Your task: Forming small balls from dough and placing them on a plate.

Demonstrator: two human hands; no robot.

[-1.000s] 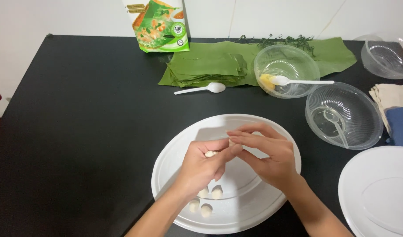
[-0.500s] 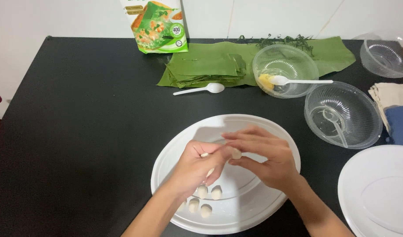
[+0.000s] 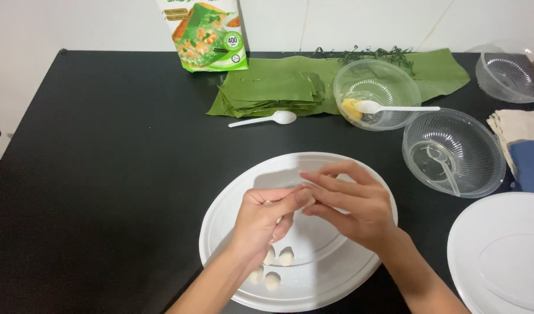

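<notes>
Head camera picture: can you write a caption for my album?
Two hands, left and right, pinch a small dough piece over a white plate holding dough balls.

Two bare forearms came up from the bottom edge of the view and angled toward each other, meeting near the centre. The left hand [image 3: 265, 218] was curled, its fingers folded inward and its thumb stretched toward the other hand. The right hand [image 3: 351, 203] lay with its back facing up, its index finger extended leftward and its other fingers loosely bent below. The fingertips of both hands touched, pinched together at one small point between them.
</notes>
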